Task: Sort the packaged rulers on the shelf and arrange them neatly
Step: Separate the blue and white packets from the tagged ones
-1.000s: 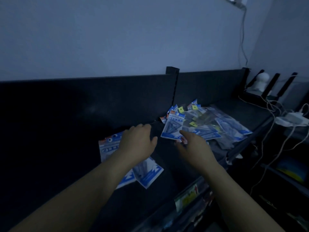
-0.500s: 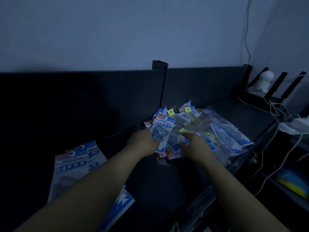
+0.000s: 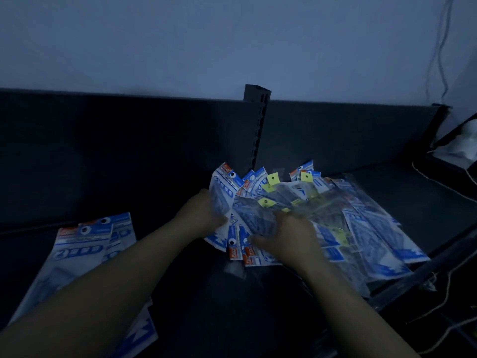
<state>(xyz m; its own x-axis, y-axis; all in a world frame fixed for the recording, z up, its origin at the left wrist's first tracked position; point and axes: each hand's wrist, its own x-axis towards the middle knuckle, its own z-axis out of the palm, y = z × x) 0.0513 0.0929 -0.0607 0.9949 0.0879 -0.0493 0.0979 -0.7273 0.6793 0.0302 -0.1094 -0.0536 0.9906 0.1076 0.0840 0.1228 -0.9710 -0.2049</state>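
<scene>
Heap: your loose heap of packaged rulers lies fanned out on the dark shelf, right of the middle. Its far edge is against the back panel, at the foot of the upright post.
Left hand: your left hand grips the leftmost packet of the heap, fingers curled round its edge. The packet is tilted up.
Right hand: your right hand rests on top of the heap with the thumb out to the left. The fingertips are lost among clear wrappers, so you cannot tell whether they pinch anything.
Stack: a small stack of matching blue-and-white packets lies flat at the left of the shelf, well apart from the heap and partly under your left forearm.
Surroundings: a pale wall stands behind, with cables at the right.
Light: dim, so the print on the packets is unreadable.
</scene>
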